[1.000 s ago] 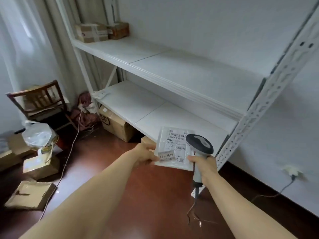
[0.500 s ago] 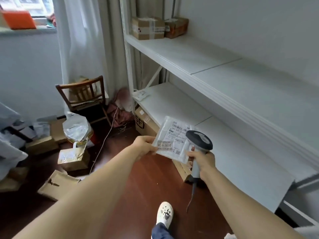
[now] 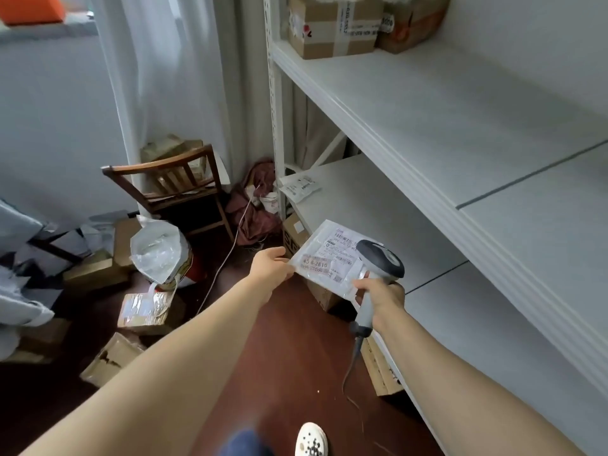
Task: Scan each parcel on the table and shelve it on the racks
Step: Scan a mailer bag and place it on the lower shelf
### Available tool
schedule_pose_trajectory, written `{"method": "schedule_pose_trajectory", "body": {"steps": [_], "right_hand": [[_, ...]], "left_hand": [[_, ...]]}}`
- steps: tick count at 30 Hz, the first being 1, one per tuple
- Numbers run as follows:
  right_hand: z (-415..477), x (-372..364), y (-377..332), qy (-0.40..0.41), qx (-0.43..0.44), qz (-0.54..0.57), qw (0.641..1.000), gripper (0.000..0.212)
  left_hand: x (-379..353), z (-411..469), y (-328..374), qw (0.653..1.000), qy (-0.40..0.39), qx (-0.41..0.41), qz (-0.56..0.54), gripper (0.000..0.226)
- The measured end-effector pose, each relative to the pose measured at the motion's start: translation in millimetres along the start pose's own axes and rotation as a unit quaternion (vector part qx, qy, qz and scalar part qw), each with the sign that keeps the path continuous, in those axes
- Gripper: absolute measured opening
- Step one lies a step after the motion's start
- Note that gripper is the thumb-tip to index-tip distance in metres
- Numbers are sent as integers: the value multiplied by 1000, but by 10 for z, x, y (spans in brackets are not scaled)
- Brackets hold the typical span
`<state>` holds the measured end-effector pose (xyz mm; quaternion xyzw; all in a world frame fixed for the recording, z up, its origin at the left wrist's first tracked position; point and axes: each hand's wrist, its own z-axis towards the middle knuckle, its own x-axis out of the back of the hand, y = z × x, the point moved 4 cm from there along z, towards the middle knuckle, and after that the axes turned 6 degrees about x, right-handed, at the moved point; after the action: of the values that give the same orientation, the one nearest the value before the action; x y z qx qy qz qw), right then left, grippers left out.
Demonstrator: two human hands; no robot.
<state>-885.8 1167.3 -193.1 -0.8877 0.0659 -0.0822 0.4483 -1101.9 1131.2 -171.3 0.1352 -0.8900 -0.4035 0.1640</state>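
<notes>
Fingers (image 3: 279, 257) of the left hand (image 3: 268, 266) pinch the parcel (image 3: 324, 258) mid-frame, the lower shelf (image 3: 362, 202) just beyond to upper right, while the right hand (image 3: 383, 292) grips the scanner (image 3: 380, 258).

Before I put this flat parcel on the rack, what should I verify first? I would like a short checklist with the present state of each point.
1. Left hand pinches the flat parcel at its edge: ok.
2. Right hand grips the scanner firmly by the handle: ok.
3. Label faces up and is readable: ok.
4. Parcel already scanned: cannot tell.
5. Bare space on the lower shelf, apart from the small white parcel: ok.
6. Scanner cable trails on the floor near the shoe: not ok, it might snag.
</notes>
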Motion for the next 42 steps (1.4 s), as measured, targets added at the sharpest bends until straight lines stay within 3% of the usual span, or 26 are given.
{"method": "schedule_pose_trajectory", "body": {"steps": [11,17,28,32,39,42], "right_hand": [[1398,-1254,-320,101,-45,-33,993,15],[2284,-1882,-296,141,-51,-69,986,13],[3734,-2372,50,162,-62,-88,981,22],[4070,-2493,203,131,-68,-59,987,21],[4249,-2594,426,78,-70,-64,992,20],[4329,-2477,439,100,-49,-87,990,21]], "left_hand": [[345,1926,609,997,-22,76,17,50],[415,3090,746,993,-35,63,92,41],[-102,4407,472,972,-62,22,227,41],[-404,4684,332,962,-82,20,258,45],[-972,4877,51,910,-148,-76,380,59],[-1136,4951,67,879,-109,-128,446,65]]}}
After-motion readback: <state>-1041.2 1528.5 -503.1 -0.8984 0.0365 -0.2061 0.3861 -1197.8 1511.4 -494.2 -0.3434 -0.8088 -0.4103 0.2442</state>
